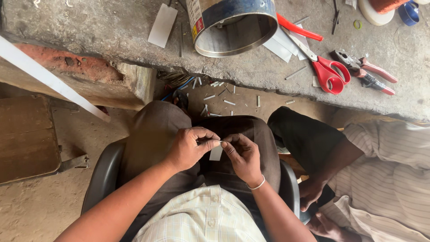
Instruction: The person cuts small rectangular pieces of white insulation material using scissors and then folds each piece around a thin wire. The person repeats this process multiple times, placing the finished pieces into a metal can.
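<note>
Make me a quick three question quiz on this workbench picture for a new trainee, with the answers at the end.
1. True or false: the left hand and right hand both pinch one small white strip over the lap.
2. Which tool lies nearest the metal can on the concrete ledge? A. the red-handled scissors B. the pliers C. the blue tape roll
3. Fill in: the small white offcuts lie scattered on the ____ below the ledge.

Key: 1 true; 2 A; 3 floor.
</note>
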The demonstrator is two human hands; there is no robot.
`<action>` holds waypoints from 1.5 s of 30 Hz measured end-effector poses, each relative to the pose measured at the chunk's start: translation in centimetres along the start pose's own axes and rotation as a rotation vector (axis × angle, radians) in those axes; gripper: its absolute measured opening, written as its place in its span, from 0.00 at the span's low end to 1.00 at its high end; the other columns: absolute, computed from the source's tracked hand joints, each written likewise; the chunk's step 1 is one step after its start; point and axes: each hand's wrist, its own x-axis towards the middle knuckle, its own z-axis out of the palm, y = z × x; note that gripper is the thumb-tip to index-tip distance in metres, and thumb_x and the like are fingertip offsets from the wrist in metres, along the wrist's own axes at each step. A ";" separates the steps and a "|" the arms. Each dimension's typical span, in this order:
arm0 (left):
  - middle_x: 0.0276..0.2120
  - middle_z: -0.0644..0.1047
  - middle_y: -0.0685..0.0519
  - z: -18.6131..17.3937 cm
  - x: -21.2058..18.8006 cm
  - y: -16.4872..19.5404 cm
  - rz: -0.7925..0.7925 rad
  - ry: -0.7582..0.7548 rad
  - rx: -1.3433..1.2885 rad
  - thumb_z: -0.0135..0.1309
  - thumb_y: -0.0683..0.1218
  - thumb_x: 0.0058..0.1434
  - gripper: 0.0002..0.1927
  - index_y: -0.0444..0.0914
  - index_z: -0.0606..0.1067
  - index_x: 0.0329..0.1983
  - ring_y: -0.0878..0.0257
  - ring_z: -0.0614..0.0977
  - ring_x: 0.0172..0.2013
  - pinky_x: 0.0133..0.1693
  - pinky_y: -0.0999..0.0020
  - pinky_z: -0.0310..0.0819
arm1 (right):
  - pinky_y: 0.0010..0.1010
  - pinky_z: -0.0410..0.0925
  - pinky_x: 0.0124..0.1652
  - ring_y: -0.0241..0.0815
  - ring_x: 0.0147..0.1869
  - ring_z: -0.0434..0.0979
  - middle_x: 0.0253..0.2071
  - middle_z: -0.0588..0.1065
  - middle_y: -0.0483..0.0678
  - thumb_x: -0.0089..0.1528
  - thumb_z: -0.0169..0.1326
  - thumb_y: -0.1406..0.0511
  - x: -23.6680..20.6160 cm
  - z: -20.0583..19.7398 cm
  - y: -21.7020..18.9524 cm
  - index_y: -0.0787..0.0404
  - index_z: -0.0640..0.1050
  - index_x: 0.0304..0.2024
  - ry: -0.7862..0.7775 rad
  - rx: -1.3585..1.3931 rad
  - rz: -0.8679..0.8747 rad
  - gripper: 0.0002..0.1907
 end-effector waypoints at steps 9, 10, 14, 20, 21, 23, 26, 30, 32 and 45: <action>0.35 0.82 0.49 0.5 -0.6 0.3 0.101 0.023 0.243 0.61 0.46 0.61 0.07 0.36 0.80 0.35 0.51 0.83 0.37 0.39 0.59 0.77 | 0.20 0.68 0.37 0.28 0.37 0.71 0.35 0.76 0.42 0.65 0.59 0.72 -0.1 0.7 0.4 0.66 0.78 0.41 -0.036 0.044 -0.015 0.03; 0.35 0.81 0.49 0.6 -0.7 0.2 0.103 0.018 0.274 0.60 0.46 0.61 0.07 0.37 0.79 0.36 0.50 0.83 0.37 0.39 0.58 0.77 | 0.20 0.69 0.36 0.29 0.36 0.73 0.34 0.76 0.43 0.63 0.59 0.72 -0.1 0.8 0.3 0.66 0.78 0.39 -0.023 -0.057 -0.049 0.03; 0.34 0.79 0.50 0.6 -0.9 0.2 0.180 -0.036 0.459 0.56 0.44 0.62 0.04 0.38 0.76 0.37 0.50 0.81 0.35 0.42 0.53 0.74 | 0.22 0.71 0.33 0.30 0.32 0.77 0.31 0.77 0.45 0.57 0.60 0.73 0.4 1.0 -0.2 0.66 0.79 0.36 -0.016 -0.403 -0.212 0.05; 0.33 0.78 0.51 -0.4 -0.8 1.4 0.163 0.023 0.470 0.54 0.43 0.65 0.03 0.39 0.75 0.36 0.49 0.81 0.34 0.41 0.52 0.73 | 0.25 0.71 0.36 0.32 0.35 0.75 0.32 0.77 0.45 0.58 0.59 0.73 1.6 -0.1 -0.7 0.66 0.78 0.37 -0.010 -0.439 -0.235 0.04; 0.33 0.78 0.51 -0.6 -0.8 1.5 0.172 0.045 0.465 0.54 0.43 0.65 0.03 0.39 0.74 0.35 0.49 0.81 0.34 0.41 0.53 0.73 | 0.24 0.71 0.35 0.30 0.34 0.75 0.31 0.77 0.44 0.61 0.58 0.73 1.6 -0.3 -0.7 0.66 0.78 0.37 -0.027 -0.310 -0.142 0.03; 0.33 0.78 0.51 -0.6 -0.7 1.7 0.151 0.073 0.426 0.55 0.44 0.64 0.03 0.39 0.75 0.35 0.48 0.81 0.34 0.40 0.53 0.74 | 0.22 0.70 0.40 0.28 0.39 0.74 0.35 0.76 0.41 0.61 0.58 0.72 1.1 -0.3 -0.4 0.64 0.77 0.42 -0.137 0.061 0.038 0.07; 0.33 0.79 0.50 -0.3 -0.6 1.7 0.095 0.049 0.388 0.55 0.44 0.65 0.04 0.39 0.75 0.36 0.48 0.81 0.35 0.39 0.54 0.74 | 0.22 0.68 0.40 0.28 0.39 0.72 0.35 0.75 0.41 0.66 0.58 0.71 0.7 0.2 0.2 0.66 0.78 0.43 -0.142 0.162 0.066 0.04; 0.35 0.79 0.51 -0.2 -0.8 1.5 0.193 0.040 0.433 0.56 0.45 0.65 0.04 0.39 0.76 0.38 0.49 0.81 0.36 0.41 0.55 0.74 | 0.26 0.67 0.36 0.32 0.35 0.69 0.32 0.75 0.45 0.68 0.60 0.71 0.4 0.8 0.1 0.67 0.79 0.40 -0.033 -0.168 -0.075 0.04; 0.35 0.79 0.51 -0.2 -0.8 1.5 0.252 0.062 0.482 0.57 0.44 0.61 0.05 0.38 0.77 0.38 0.50 0.81 0.37 0.42 0.55 0.75 | 0.28 0.70 0.35 0.37 0.35 0.74 0.34 0.76 0.47 0.64 0.61 0.71 0.4 1.1 -0.6 0.66 0.78 0.40 -0.023 -0.373 -0.239 0.05; 0.33 0.81 0.51 -0.8 -0.5 -1.2 0.252 0.077 0.744 0.63 0.47 0.46 0.11 0.39 0.80 0.32 0.50 0.81 0.36 0.42 0.54 0.76 | 0.39 0.70 0.37 0.53 0.39 0.75 0.38 0.73 0.55 0.58 0.57 0.77 0.1 1.1 -3.5 0.64 0.74 0.41 -0.038 -0.669 -0.552 0.11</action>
